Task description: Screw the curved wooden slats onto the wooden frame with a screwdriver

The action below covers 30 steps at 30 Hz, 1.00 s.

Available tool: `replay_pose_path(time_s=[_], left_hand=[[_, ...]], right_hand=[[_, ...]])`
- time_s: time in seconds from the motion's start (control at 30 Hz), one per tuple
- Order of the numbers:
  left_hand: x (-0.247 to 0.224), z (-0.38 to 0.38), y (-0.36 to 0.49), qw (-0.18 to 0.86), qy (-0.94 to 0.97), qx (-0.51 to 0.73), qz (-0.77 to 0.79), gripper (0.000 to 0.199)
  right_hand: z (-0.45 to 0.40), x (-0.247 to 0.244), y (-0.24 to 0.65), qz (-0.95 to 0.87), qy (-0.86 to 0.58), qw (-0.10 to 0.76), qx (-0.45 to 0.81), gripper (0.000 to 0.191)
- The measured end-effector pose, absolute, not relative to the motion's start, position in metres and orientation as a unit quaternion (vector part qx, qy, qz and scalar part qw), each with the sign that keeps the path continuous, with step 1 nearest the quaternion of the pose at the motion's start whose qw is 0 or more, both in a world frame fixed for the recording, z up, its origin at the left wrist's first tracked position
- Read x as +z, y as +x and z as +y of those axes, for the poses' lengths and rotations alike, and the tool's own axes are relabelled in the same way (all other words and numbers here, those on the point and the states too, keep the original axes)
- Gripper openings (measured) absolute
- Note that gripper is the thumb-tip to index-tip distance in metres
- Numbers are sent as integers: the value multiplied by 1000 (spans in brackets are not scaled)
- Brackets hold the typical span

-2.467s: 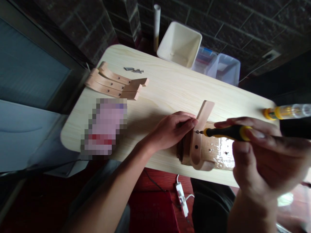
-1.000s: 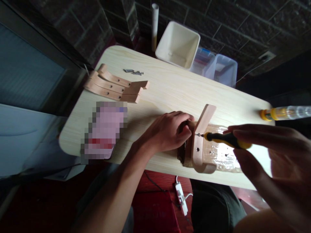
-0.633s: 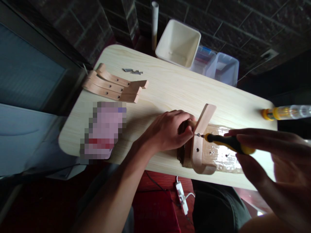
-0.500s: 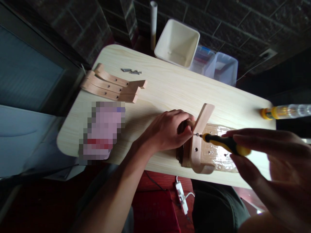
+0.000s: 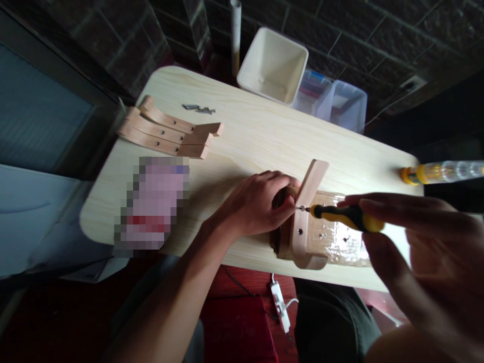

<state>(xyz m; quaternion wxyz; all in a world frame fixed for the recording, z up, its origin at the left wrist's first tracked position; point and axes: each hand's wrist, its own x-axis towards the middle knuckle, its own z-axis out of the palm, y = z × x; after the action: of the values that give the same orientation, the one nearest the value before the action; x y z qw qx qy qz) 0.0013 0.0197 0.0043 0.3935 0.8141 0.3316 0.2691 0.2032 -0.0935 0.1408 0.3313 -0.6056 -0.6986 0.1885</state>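
My left hand (image 5: pixel 260 204) is closed on the upper part of a curved wooden piece (image 5: pixel 300 242), its thumb beside the upper hole. The piece lies across a block wrapped in shiny brown tape (image 5: pixel 328 247). My right hand (image 5: pixel 397 242) grips a yellow and black screwdriver (image 5: pixel 336 214) by its handle between thumb and fingers. The screwdriver's tip meets the screw in the upper hole. The lower hole shows dark and uncovered.
Several similar wooden pieces (image 5: pixel 170 133) and some screws (image 5: pixel 199 109) lie on the table (image 5: pixel 242 121) at the left. A blurred pink item (image 5: pixel 155 196) sits below them. Behind stands a white bin (image 5: pixel 272 65); at right is a clear-and-yellow tube (image 5: pixel 434 173).
The whole view has shifted slightly, so things sit a little further left. Both hands keep their holds, and the screwdriver's tip stays at the upper hole.
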Motion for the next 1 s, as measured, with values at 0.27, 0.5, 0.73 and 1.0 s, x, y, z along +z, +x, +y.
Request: replay_pose_path(time_s=[0.27,0.5,0.73,1.0], left_hand=[[8,22,-2,435,793,272,329,36],[5,30,-14,482,749,275,363,31],[17,43,-30,578,675,242,390,27],[21,33,-23,648,653,125,372,33]], right_hand=[[-92,140,208,-705,-607,310,198,41],[-89,132,198,-655,-610,376,240,40],[-93,128,205,-660,-594,380,260,38],[-99,122,214,-659,-593,389,253,39]])
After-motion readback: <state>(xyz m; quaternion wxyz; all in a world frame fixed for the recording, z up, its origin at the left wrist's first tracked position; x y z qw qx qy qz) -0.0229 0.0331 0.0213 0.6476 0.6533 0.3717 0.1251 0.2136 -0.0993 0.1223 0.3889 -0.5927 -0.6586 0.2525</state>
